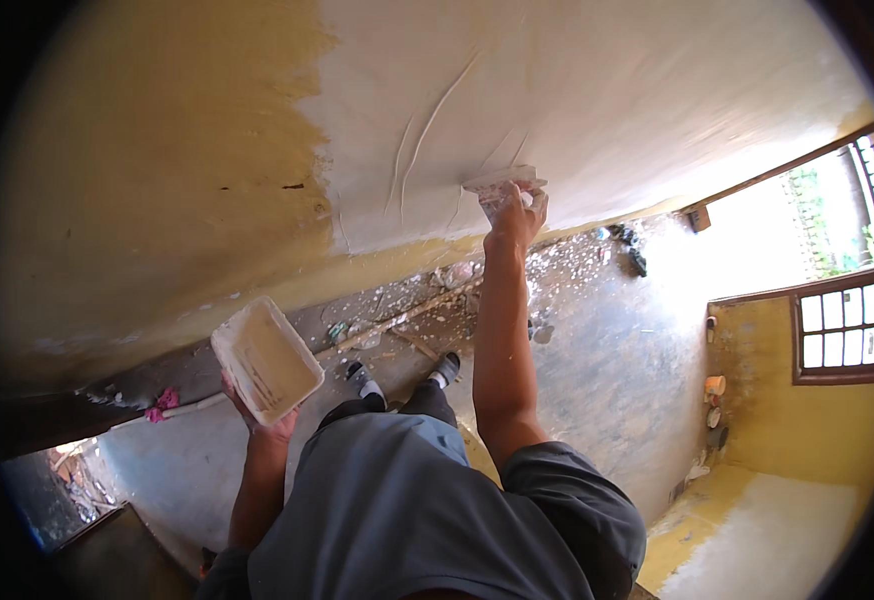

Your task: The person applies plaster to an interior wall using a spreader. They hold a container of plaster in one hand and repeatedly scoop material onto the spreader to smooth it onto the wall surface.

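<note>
Now my right hand [517,212] has fingers closed round the scraper [500,181] against the wall [607,110], left hand [275,429] clasping the tray [233,365] before it; uneven pressure could leave the wall streaky.

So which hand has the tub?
The left hand: it holds the pale, rectangular tub below the wall's yellow part, while the right hand grips a scraper at the white part.

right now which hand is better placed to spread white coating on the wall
Likely the right hand: it holds the flat spreader at the partly white wall, while the left hand is occupied holding the pale tub.
</note>
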Motion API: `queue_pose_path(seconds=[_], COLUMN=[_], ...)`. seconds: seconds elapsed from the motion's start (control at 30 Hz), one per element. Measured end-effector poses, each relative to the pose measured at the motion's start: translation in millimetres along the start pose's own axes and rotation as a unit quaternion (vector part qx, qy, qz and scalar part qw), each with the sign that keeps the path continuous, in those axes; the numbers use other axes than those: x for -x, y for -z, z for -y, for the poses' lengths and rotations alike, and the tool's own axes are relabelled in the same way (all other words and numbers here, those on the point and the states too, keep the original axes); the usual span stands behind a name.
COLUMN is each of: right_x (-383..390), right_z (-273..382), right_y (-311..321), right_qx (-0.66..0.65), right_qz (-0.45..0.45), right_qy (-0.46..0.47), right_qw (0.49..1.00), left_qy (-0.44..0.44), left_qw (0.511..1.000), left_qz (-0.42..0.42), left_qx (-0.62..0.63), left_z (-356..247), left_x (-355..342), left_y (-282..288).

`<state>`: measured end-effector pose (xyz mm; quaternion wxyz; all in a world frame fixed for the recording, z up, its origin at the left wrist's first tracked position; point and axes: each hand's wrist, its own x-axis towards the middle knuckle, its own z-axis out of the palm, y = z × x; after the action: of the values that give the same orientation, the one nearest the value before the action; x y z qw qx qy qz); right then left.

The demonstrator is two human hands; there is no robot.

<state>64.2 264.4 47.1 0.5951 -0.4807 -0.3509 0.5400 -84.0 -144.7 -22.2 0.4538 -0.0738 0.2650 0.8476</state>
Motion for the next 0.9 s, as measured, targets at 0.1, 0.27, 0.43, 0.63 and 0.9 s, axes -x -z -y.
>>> queue_pose_path(seconds=[0.1, 0.27, 0.43, 0.63, 0.9], right_x=[4.4, 41.4, 48.4, 52.8, -1.8], right_z=[30.5, 114.7, 198.7, 235.7, -69.0], right_y=[-19.4, -61.3, -93.2, -54.5, 116.6], right_qx=[0.096, 0.057, 0.079, -0.057, -0.153], right_qz=[-0.002, 0.025, 0.028, 0.112, 0.11], right_qy=[0.105, 0.154, 0.243, 0.287, -0.128], right_qw=[0.99, 0.986, 0.966, 0.95, 0.974], left_qy=[0.004, -0.013, -0.036, -0.01, -0.028], left_qw=[1.0, 0.996, 0.996, 0.994, 0.999], left_qz=[-0.003, 0.037, 0.066, 0.094, 0.032], left_qx=[0.015, 0.077, 0.05, 0.052, 0.03], left_z=[-3.5, -9.6, -17.4, -12.0, -14.4], left_x=[-8.4, -16.6, -20.6, -27.6, -1.0], left_y=[-1.5, 4.0, 4.9, 10.5, 21.6])
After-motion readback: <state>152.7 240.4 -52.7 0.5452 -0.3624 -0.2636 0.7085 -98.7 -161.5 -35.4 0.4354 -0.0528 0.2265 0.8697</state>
